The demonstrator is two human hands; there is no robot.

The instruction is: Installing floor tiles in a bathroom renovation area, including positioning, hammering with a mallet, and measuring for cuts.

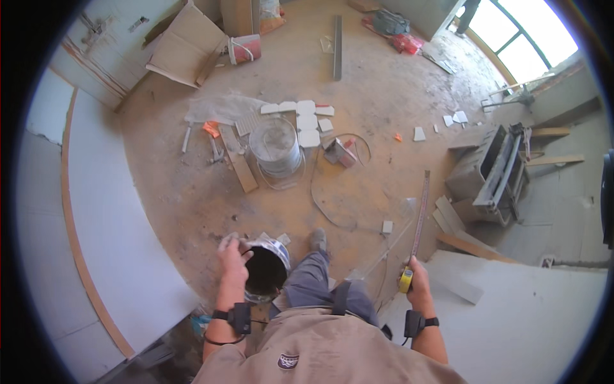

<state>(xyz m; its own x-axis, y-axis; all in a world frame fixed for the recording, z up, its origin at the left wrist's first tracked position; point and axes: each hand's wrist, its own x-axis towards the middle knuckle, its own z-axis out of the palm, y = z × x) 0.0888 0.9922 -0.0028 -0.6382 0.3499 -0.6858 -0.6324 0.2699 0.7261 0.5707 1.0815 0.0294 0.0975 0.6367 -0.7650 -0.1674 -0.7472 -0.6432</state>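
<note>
My right hand is wrapped round a yellow tape measure. Its long blade runs out forward, away from me, over the floor. On the other side, my left hand hovers by the left edge of a bucket with a dark inside. The left fingers are curled, and a thin dark item shows at them, too small to name. Whether that hand touches the bucket's rim I cannot tell. Between the two hands are my legs, with one shoe on the dusty floor.
Ahead stand an upturned-looking grey bucket, white tiles, a wooden board and a hammer. A cable curls from a red-and-grey tool. To the right are a grey trough and a white panel.
</note>
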